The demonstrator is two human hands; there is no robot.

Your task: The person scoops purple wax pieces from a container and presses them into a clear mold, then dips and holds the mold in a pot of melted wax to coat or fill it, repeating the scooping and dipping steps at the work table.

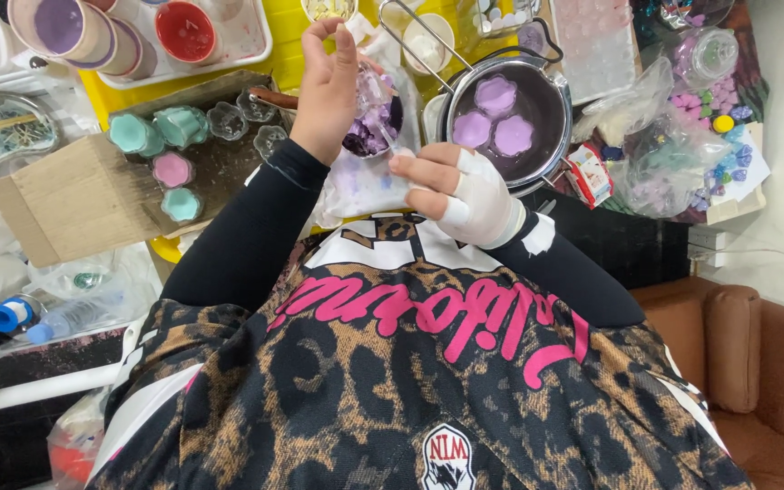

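Observation:
My left hand is raised over the table and grips a small clear mould with lumpy purple material in it. My right hand, wrapped in white tape across the knuckles, is just below and to the right of it. It pinches a thin pale stick whose tip reaches into the mould. Both forearms are in black sleeves. Right behind the hands is a metal pot that holds three purple flower-shaped pieces.
A cardboard tray on the left carries teal, pink and clear flower moulds. Cups of purple and red liquid stand on a white tray at the back. Bags of coloured beads lie on the right, beside a brown armchair.

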